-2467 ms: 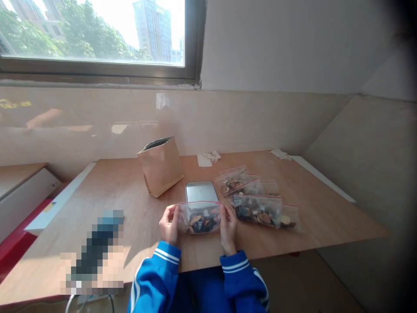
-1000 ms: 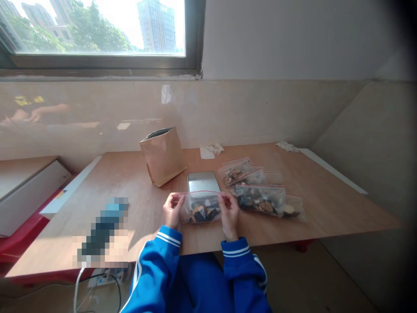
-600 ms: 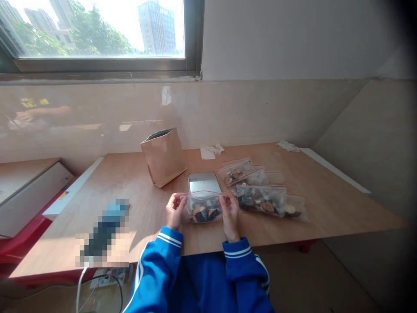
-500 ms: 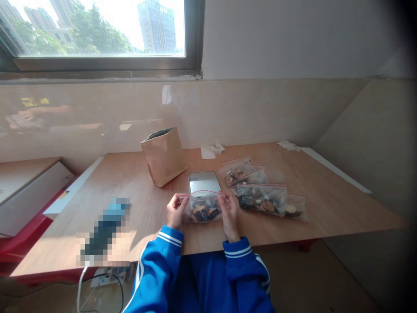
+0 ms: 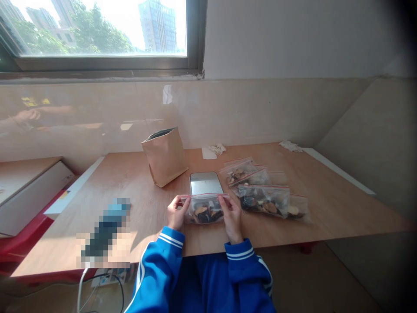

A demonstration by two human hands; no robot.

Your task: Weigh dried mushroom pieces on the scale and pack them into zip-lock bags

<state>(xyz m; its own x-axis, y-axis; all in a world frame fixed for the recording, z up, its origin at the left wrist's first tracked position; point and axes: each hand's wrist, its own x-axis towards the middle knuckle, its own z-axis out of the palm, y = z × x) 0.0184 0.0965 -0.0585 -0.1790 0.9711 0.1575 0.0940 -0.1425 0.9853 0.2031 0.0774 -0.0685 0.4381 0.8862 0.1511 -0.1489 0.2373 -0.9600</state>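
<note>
Between my two hands is a clear zip bag (image 5: pixel 205 214) with a red strip along its top, holding dark and tan dried slices. My left hand (image 5: pixel 177 214) pinches the strip's left end between thumb and fingers. At the other end, my right hand (image 5: pixel 232 217) grips the same strip, thumb on the near side. The strip runs nearly straight between them. Just behind the bag lies a flat scale with a silvery top (image 5: pixel 205 182), its near part hidden by the bag. Several filled zip bags (image 5: pixel 265 201) lie overlapping to the right of my right hand.
An open brown paper pouch (image 5: pixel 165 158) stands behind and left of the scale. A pixelated dark object (image 5: pixel 106 230) with a white cable lies at the left on the wooden table (image 5: pixel 332 204). White scraps (image 5: pixel 217 149) rest near the tiled wall.
The bag's red strip was bowed upward in the middle and is now pulled nearly straight. Both hands keep their hold on its ends. The view has shifted slightly.
</note>
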